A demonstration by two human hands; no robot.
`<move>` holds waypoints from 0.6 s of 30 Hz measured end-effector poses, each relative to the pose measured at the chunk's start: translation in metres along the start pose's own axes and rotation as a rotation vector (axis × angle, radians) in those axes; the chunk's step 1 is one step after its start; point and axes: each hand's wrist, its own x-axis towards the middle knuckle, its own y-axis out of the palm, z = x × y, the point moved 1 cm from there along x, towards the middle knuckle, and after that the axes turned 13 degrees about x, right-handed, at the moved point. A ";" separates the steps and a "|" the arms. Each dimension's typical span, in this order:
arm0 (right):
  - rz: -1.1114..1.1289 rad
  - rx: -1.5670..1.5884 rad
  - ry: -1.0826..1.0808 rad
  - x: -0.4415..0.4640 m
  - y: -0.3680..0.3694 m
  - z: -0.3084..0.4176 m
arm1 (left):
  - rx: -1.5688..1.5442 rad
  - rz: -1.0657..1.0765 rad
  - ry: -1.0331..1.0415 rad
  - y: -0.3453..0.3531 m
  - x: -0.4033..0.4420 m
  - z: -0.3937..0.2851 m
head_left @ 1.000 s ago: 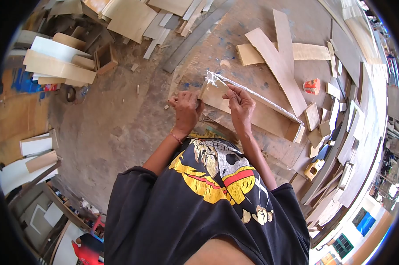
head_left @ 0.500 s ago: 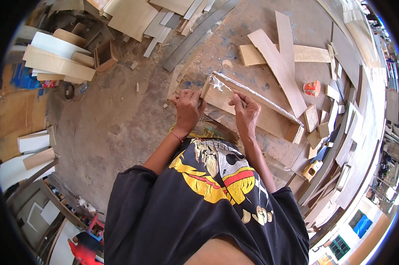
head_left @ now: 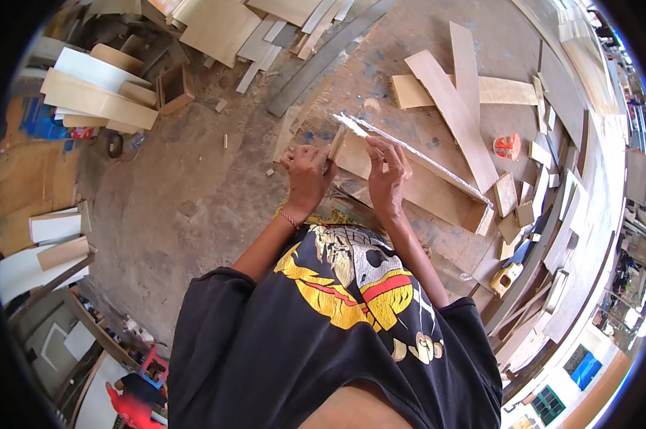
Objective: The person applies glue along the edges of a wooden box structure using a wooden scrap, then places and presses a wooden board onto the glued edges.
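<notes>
Open wooden box (head_left: 437, 191) on stained work surface (head_left: 376, 75); left hand (head_left: 309, 171) clasps its left end, seemingly for steadiness; right hand (head_left: 389, 170), fingers drawn close, beside white-smeared rim (head_left: 448, 176); whether gripping tool, cannot tell.

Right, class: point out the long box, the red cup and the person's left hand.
Long box (head_left: 437, 191): head view, on its bare long panel.
Red cup (head_left: 507, 146): head view, on its printed surface.
Left hand (head_left: 306, 173): head view, on its back.
</notes>
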 end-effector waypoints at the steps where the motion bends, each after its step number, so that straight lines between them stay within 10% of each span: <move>1: 0.014 -0.028 -0.042 0.000 0.001 -0.001 | 0.000 0.001 0.002 0.001 0.000 0.000; 18: 0.008 -0.097 -0.099 -0.009 -0.007 0.006 | -0.006 0.005 0.004 -0.003 0.001 0.001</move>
